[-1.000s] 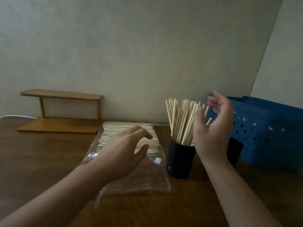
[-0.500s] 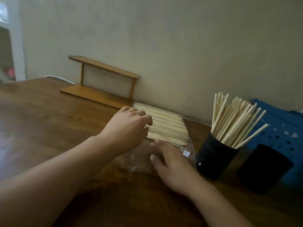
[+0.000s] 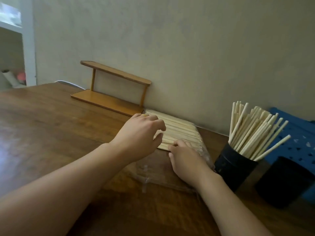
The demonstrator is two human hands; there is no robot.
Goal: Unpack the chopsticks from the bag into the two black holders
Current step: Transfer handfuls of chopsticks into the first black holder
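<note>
A clear plastic bag (image 3: 148, 174) lies on the wooden table with a flat bundle of pale chopsticks (image 3: 180, 128) inside, its far end near the wall. My left hand (image 3: 141, 133), a ring on one finger, is curled over the left side of the bundle through the plastic. My right hand (image 3: 185, 157) has its fingertips curled on the near ends of the sticks at the bag's mouth. To the right stands a black holder (image 3: 233, 166) full of upright chopsticks (image 3: 252, 130). A second black holder (image 3: 286, 183) stands further right, and no sticks show above its rim.
A small two-tier wooden shelf (image 3: 110, 92) stands against the wall to the left of the bag. A blue perforated basket (image 3: 303, 133) sits behind the holders at the right edge. The table (image 3: 51, 125) stretches away to the left.
My right hand left the filled holder and came down onto the near ends of the bagged chopsticks. My left hand settled on the bundle. The view swung left.
</note>
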